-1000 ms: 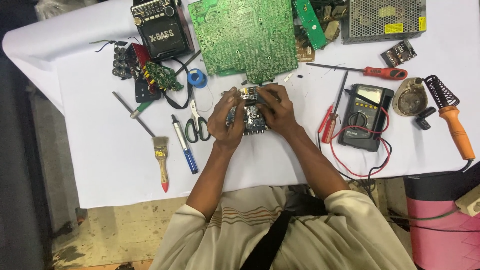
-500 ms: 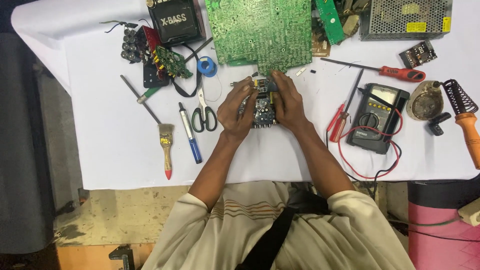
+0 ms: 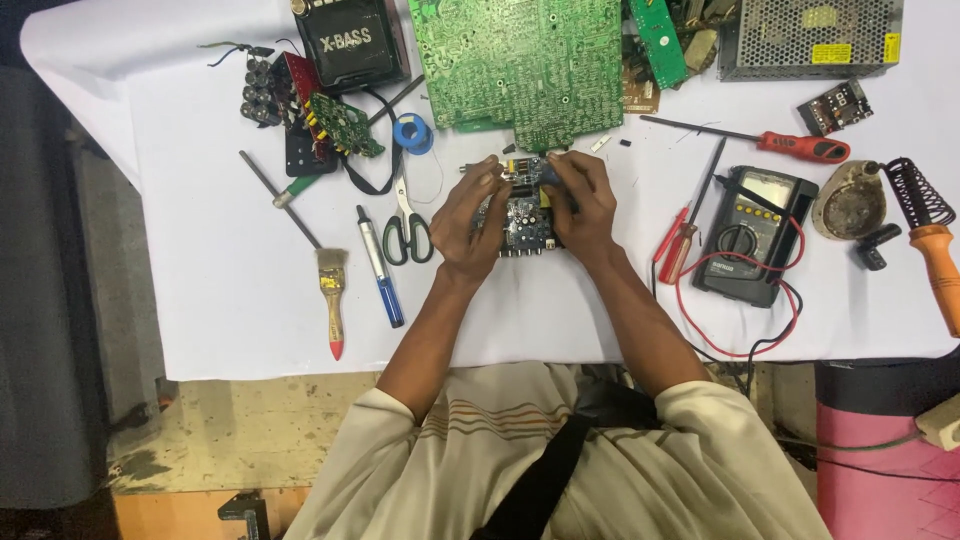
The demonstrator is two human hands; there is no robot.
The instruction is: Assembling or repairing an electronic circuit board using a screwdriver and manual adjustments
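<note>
Both of my hands hold a small dark blue circuit board over the white table. My left hand grips its left side, fingers curled over the top edge. My right hand grips the right side, with the fingertips pressing a small dark part at the board's upper edge. A large green circuit board lies just beyond the hands.
Scissors, a blue pen, a small brush and a screwdriver lie left of my hands. A multimeter with red leads, red screwdrivers, a soldering iron and a metal power supply are at right. A black radio sits at the top.
The view has shifted slightly. My hands stay on the small board; the fingers have adjusted a little at its top edge.
</note>
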